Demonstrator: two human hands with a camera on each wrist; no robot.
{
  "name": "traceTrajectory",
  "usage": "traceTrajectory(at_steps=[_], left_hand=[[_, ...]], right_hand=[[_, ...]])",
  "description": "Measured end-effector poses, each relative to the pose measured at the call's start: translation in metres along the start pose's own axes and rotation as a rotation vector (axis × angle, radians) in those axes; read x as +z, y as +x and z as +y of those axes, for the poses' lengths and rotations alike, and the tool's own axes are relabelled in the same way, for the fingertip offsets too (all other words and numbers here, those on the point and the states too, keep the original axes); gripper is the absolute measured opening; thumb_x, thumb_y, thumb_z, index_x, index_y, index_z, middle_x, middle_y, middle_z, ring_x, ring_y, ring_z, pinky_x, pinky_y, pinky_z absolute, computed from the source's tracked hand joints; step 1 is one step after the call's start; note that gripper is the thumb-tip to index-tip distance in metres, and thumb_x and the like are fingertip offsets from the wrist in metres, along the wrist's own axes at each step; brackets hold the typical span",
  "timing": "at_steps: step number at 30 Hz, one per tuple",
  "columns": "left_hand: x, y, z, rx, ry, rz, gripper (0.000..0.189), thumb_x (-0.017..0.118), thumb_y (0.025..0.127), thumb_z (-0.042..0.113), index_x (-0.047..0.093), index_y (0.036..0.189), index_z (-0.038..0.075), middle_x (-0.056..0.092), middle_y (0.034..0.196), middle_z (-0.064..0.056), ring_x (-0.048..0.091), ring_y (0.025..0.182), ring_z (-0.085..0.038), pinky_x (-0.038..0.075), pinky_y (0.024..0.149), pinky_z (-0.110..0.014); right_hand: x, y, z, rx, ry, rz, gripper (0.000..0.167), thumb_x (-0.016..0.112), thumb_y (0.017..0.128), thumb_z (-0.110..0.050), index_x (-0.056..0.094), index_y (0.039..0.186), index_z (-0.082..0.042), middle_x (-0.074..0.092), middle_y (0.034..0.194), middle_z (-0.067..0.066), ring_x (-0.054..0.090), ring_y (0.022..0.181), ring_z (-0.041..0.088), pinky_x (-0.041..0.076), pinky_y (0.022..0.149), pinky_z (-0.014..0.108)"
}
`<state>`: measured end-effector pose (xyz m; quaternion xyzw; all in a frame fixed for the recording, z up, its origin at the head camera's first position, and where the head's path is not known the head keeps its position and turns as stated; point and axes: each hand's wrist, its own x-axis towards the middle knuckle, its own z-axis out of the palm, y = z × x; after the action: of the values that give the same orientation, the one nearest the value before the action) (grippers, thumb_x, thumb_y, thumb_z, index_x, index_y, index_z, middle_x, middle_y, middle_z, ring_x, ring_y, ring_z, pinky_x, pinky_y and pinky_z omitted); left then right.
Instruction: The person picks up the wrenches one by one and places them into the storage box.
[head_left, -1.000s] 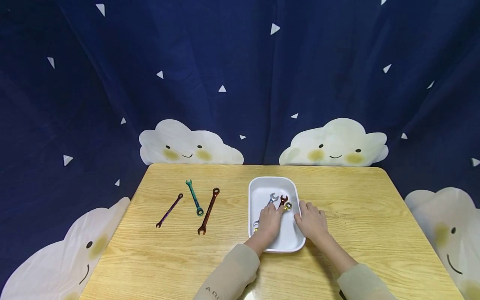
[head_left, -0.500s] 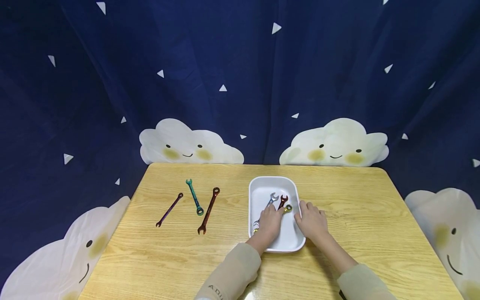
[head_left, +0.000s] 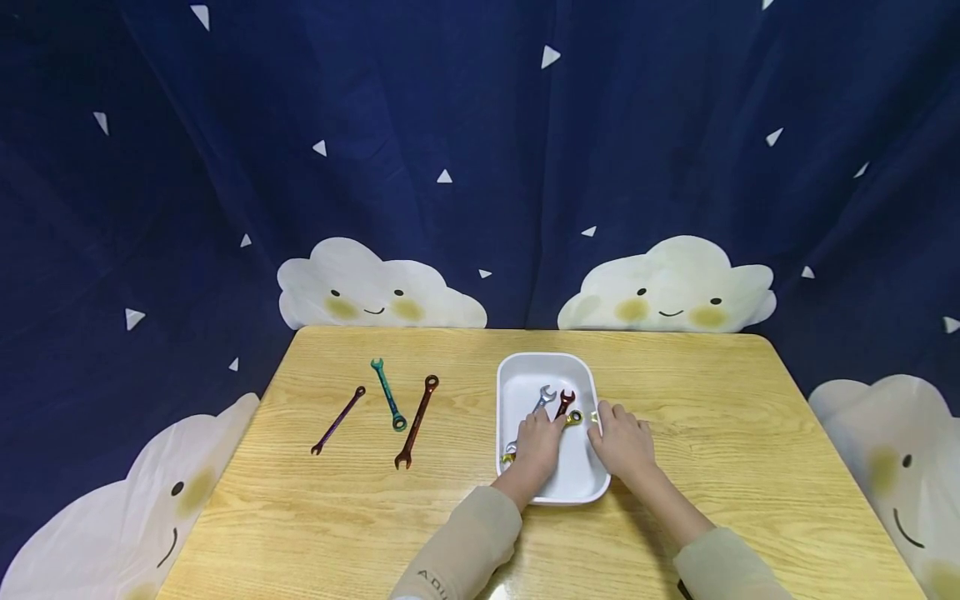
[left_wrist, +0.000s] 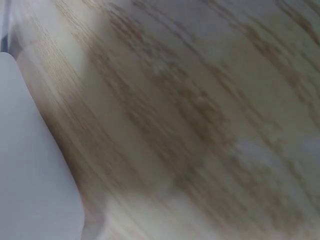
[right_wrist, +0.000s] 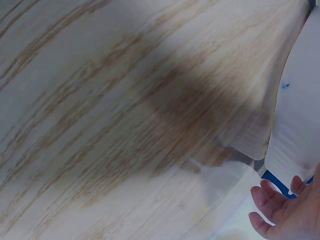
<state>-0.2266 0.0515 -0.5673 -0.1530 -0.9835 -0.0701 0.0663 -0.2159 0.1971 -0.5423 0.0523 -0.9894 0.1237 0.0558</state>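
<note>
A white tray [head_left: 548, 359] stands on the table with several combination wrenches in it. My left hand [head_left: 537, 443] reaches into it, thumb and fingers about the middle of a yellow wrench [head_left: 575, 417], whose ring end shows past the thumb. A silver wrench [head_left: 546, 394] and a red wrench [head_left: 566, 402] lie partly hidden beneath that hand. My right hand [head_left: 625, 442] is at the tray's right side, fingertips right at the rim. In the right wrist view its fingers are apart and loosely bent beside the tray wall [right_wrist: 300, 100]. The left wrist view shows the tray's outer side [left_wrist: 35, 165].
Left of the tray, a purple wrench [head_left: 338, 421], a green wrench [head_left: 388, 395] and a long dark red wrench [head_left: 416, 422] lie on the wooden table [head_left: 712, 392]. A dark blue curtain [head_left: 517, 125] with clouds hangs behind the table's far edge.
The yellow wrench has shifted slightly under my left hand; its lower end now shows a little more at the tray's left side. My right hand has stayed at the rim.
</note>
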Motion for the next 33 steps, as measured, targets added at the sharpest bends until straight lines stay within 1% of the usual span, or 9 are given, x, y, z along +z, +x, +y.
traceTrajectory(at_steps=[5, 13, 21, 25, 28, 33], left_hand=[[0.0004, 0.0, 0.0006, -0.005, 0.019, -0.014, 0.032, 0.048, 0.086, 0.02, 0.063, 0.114, 0.028, 0.056, 0.09, -0.006, 0.051, 0.076, -0.019, 0.038, 0.063, -0.028], [-0.0008, 0.0011, 0.0008, -0.034, -0.011, -0.017, 0.033, 0.049, 0.086, 0.021, 0.064, 0.114, 0.03, 0.057, 0.088, -0.006, 0.051, 0.074, -0.018, 0.037, 0.061, -0.028], [-0.0015, -0.0002, 0.0006, -0.037, -0.033, 0.001, 0.031, 0.05, 0.086, 0.021, 0.065, 0.112, 0.029, 0.058, 0.087, -0.006, 0.052, 0.072, -0.019, 0.035, 0.058, -0.028], [-0.0017, -0.0012, 0.0007, -0.035, -0.041, 0.021, 0.031, 0.051, 0.085, 0.021, 0.066, 0.111, 0.029, 0.058, 0.086, -0.006, 0.051, 0.07, -0.019, 0.034, 0.057, -0.028], [-0.0018, -0.0016, 0.0008, -0.042, -0.058, 0.036, 0.029, 0.053, 0.086, 0.021, 0.067, 0.11, 0.027, 0.058, 0.086, -0.006, 0.051, 0.07, -0.018, 0.034, 0.057, -0.028], [-0.0013, -0.0011, 0.0002, -0.046, -0.074, 0.042, 0.026, 0.056, 0.087, 0.023, 0.066, 0.111, 0.025, 0.058, 0.085, -0.007, 0.052, 0.07, -0.019, 0.034, 0.057, -0.028]], right_hand=[[-0.0004, -0.0004, -0.0006, 0.001, -0.002, 0.007, 0.031, 0.048, 0.087, -0.024, 0.048, 0.107, -0.001, 0.053, 0.093, 0.019, 0.054, 0.084, 0.037, 0.04, 0.075, 0.053], [-0.0018, -0.0005, -0.0011, -0.002, -0.005, 0.005, 0.033, 0.049, 0.087, -0.024, 0.049, 0.108, 0.0, 0.053, 0.093, 0.019, 0.054, 0.084, 0.037, 0.04, 0.075, 0.053], [-0.0015, -0.0023, -0.0011, -0.006, -0.013, 0.01, 0.032, 0.049, 0.087, -0.023, 0.049, 0.108, 0.0, 0.053, 0.092, 0.019, 0.055, 0.082, 0.037, 0.04, 0.074, 0.053], [-0.0005, -0.0027, -0.0008, -0.005, -0.013, 0.012, 0.031, 0.049, 0.087, -0.024, 0.049, 0.107, 0.0, 0.053, 0.092, 0.019, 0.055, 0.083, 0.037, 0.04, 0.074, 0.052], [0.0001, -0.0023, 0.0, -0.002, -0.014, 0.008, 0.031, 0.049, 0.087, -0.024, 0.048, 0.107, -0.001, 0.053, 0.092, 0.018, 0.054, 0.083, 0.036, 0.04, 0.074, 0.052], [0.0013, -0.001, 0.0009, 0.004, -0.01, -0.002, 0.033, 0.048, 0.087, -0.024, 0.048, 0.11, -0.001, 0.053, 0.095, 0.018, 0.054, 0.085, 0.036, 0.039, 0.076, 0.053]])
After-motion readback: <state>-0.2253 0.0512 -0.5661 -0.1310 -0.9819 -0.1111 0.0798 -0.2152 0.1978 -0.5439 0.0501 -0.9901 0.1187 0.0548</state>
